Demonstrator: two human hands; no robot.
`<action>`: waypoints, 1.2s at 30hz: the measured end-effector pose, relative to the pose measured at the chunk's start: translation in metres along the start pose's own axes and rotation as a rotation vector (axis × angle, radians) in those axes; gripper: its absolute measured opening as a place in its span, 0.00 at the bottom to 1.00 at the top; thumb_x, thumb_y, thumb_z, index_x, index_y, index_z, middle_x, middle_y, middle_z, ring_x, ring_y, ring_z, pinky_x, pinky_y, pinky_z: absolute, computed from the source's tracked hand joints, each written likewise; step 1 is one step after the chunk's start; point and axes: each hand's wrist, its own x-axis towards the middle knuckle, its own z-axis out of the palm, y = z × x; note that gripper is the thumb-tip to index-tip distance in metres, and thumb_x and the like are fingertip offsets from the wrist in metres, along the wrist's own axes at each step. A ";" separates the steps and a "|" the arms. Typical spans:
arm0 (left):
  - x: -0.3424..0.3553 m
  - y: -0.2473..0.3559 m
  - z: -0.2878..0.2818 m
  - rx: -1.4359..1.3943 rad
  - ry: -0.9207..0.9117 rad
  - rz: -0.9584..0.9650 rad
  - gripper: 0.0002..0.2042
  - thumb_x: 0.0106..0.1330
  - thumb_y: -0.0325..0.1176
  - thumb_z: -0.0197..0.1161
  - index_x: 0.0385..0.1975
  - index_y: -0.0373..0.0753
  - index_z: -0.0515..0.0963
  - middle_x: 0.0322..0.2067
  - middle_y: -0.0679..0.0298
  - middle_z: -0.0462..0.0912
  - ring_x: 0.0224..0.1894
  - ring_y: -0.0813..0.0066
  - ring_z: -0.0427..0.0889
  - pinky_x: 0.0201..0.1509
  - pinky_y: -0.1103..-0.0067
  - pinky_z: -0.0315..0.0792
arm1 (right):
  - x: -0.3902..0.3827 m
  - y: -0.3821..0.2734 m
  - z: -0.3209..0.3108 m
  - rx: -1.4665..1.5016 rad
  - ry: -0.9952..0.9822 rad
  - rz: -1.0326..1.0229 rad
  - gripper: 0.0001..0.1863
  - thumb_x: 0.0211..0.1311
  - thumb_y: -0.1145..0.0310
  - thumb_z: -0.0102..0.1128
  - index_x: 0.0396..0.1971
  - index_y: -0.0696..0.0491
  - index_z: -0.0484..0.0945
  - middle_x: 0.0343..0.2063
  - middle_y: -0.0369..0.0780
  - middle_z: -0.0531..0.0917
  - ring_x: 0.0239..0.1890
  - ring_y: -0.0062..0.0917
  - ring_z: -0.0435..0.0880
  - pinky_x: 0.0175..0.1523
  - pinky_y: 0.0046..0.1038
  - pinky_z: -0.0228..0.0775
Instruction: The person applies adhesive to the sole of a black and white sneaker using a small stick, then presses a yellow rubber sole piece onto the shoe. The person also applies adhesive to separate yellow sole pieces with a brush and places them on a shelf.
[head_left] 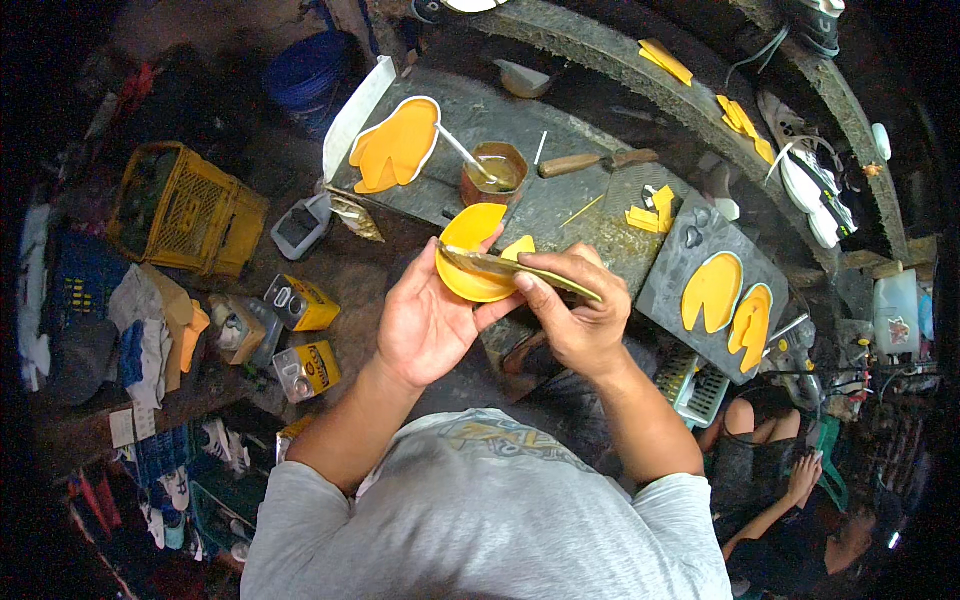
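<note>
My left hand is palm up, its fingers and thumb around a curved yellow piece that looks like a cut shoe part. Between the thumb and fingers of my right hand is a flat, narrow tool with a stained blade-like end. That end lies across the yellow piece; whether its edge touches the surface is hard to tell. Behind my hands, on the bench, stands a pot of cloudy liquid with a white stick leaning in it. A small yellow scrap shows beyond my right fingers.
White-edged yellow pieces lie at the bench's far left; more yellow pieces rest on a dark board at right. A wooden-handled tool lies behind the pot. Yellow tins stand at left. Another person sits at lower right.
</note>
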 end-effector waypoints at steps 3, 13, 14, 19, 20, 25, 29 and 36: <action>-0.002 0.003 0.001 -0.006 -0.038 -0.043 0.26 0.82 0.47 0.37 0.72 0.38 0.59 0.70 0.56 0.67 0.70 0.54 0.69 0.73 0.49 0.64 | 0.006 0.001 -0.012 0.083 -0.086 0.044 0.11 0.54 0.72 0.75 0.39 0.53 0.89 0.31 0.37 0.89 0.28 0.25 0.79 0.37 0.28 0.71; -0.008 0.000 0.008 0.103 0.072 -0.117 0.29 0.82 0.52 0.36 0.73 0.39 0.57 0.70 0.55 0.67 0.69 0.50 0.70 0.71 0.46 0.66 | 0.031 0.004 -0.048 0.150 -0.422 0.001 0.10 0.52 0.73 0.76 0.37 0.53 0.90 0.33 0.38 0.91 0.32 0.26 0.83 0.41 0.30 0.74; -0.008 -0.001 0.009 0.107 0.057 -0.125 0.29 0.82 0.52 0.36 0.73 0.39 0.58 0.69 0.53 0.68 0.69 0.51 0.70 0.72 0.48 0.66 | 0.034 0.003 -0.051 0.159 -0.446 0.012 0.10 0.52 0.73 0.76 0.37 0.53 0.90 0.33 0.38 0.91 0.32 0.27 0.83 0.41 0.30 0.74; -0.010 -0.004 0.016 0.316 0.110 -0.057 0.29 0.82 0.52 0.36 0.70 0.36 0.62 0.66 0.48 0.71 0.69 0.55 0.71 0.72 0.54 0.66 | 0.042 -0.007 -0.067 0.074 -0.428 0.047 0.10 0.52 0.72 0.77 0.36 0.54 0.90 0.31 0.39 0.89 0.32 0.27 0.82 0.41 0.30 0.73; -0.010 -0.005 0.017 0.346 0.145 -0.021 0.28 0.82 0.52 0.36 0.70 0.36 0.62 0.66 0.49 0.71 0.69 0.55 0.71 0.72 0.55 0.66 | 0.040 -0.010 -0.066 0.042 -0.374 0.063 0.10 0.53 0.72 0.77 0.36 0.54 0.90 0.31 0.39 0.89 0.32 0.27 0.82 0.41 0.30 0.73; -0.009 -0.012 0.019 0.353 0.224 0.119 0.27 0.82 0.49 0.39 0.68 0.35 0.64 0.64 0.50 0.73 0.67 0.57 0.73 0.71 0.57 0.67 | 0.010 -0.015 -0.038 -0.064 -0.206 -0.048 0.10 0.53 0.73 0.76 0.37 0.55 0.88 0.31 0.40 0.88 0.30 0.28 0.82 0.39 0.30 0.70; -0.009 -0.011 0.017 0.428 0.242 0.157 0.26 0.82 0.48 0.40 0.67 0.35 0.66 0.63 0.51 0.75 0.66 0.58 0.75 0.71 0.58 0.68 | -0.001 -0.008 -0.029 -0.106 0.048 -0.083 0.10 0.54 0.76 0.74 0.37 0.55 0.87 0.29 0.39 0.87 0.28 0.28 0.81 0.36 0.30 0.67; -0.011 -0.013 0.020 0.534 0.235 0.183 0.26 0.82 0.49 0.40 0.66 0.34 0.67 0.62 0.50 0.75 0.66 0.58 0.75 0.69 0.58 0.71 | 0.000 -0.012 -0.033 -0.068 0.114 0.008 0.10 0.55 0.78 0.72 0.37 0.56 0.87 0.30 0.41 0.88 0.29 0.27 0.83 0.38 0.27 0.69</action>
